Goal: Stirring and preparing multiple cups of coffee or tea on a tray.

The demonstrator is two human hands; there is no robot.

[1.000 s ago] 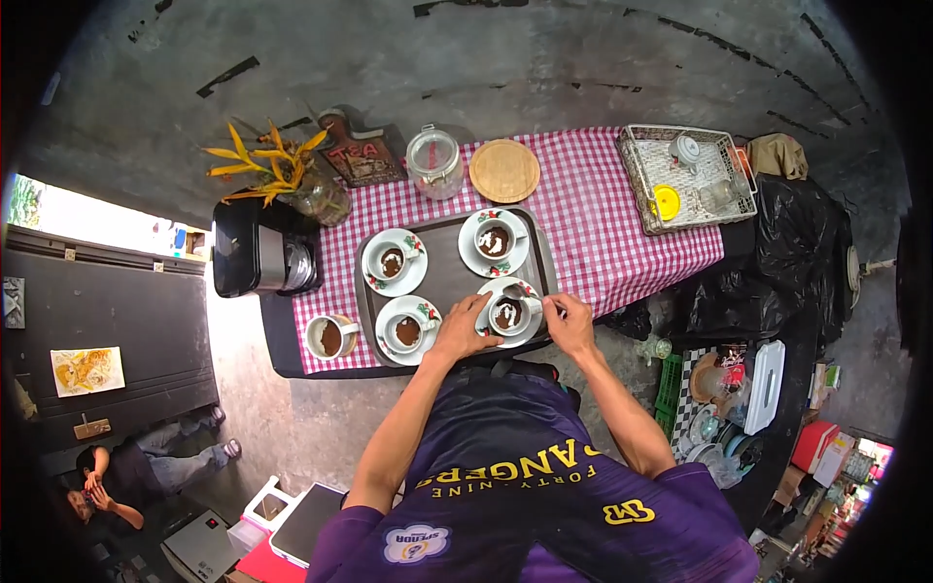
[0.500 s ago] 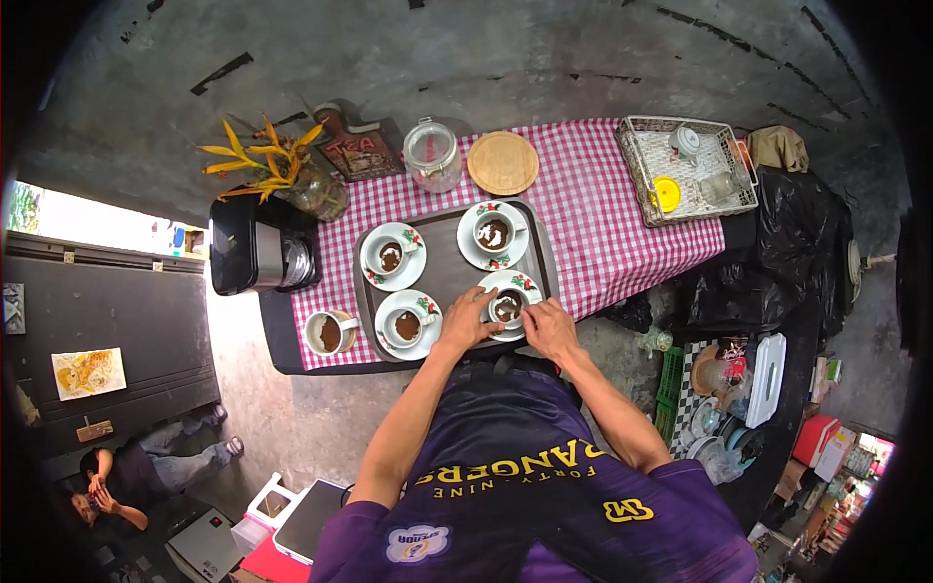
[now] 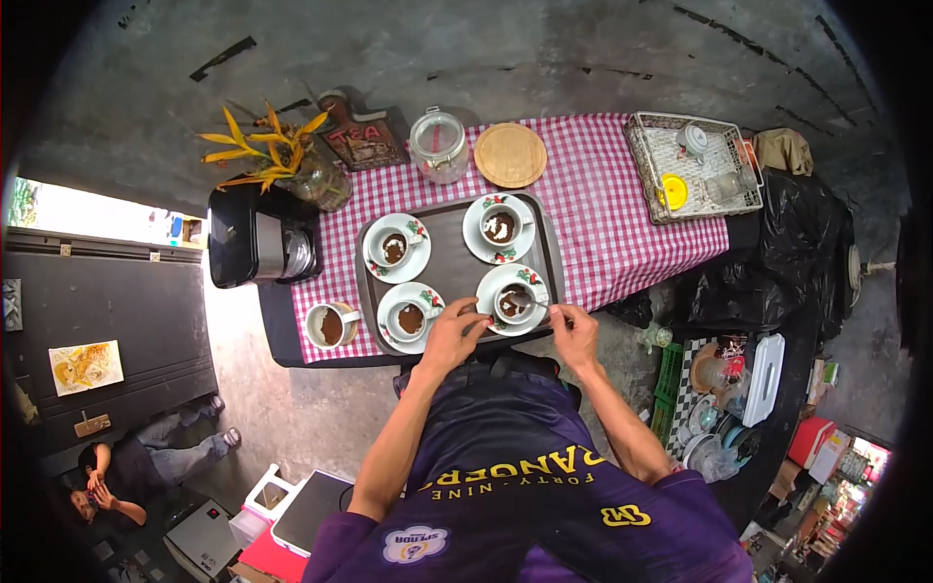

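Observation:
My right hand (image 3: 574, 336) pinches the thin handle of what looks like a teaspoon (image 3: 542, 304), its other end inside the near-right white cup (image 3: 513, 302). That cup holds something dark brown with white patches and sits on a saucer (image 3: 501, 328) with red and green decoration. At the saucer's left edge, the fingers of my left hand (image 3: 455, 336) are closed on the rim. Three similar cups on saucers share the dark tray (image 3: 446, 225): near-left (image 3: 409, 317), far-left (image 3: 394, 249) and far-right (image 3: 500, 226). All hold brown contents; whitish patches show in some.
Left of the tray stands a mug (image 3: 330, 326), with a black coffee maker (image 3: 248, 238) behind it. A glass jar (image 3: 438, 146) and round wooden board (image 3: 511, 155) are at the back. A wicker basket (image 3: 637, 146) is far right. Someone else (image 3: 121, 481) appears lower left.
My right hand has drawn back to the right from the cup, showing the thin handle. My left hand has shifted off the cup's side to the saucer's left edge.

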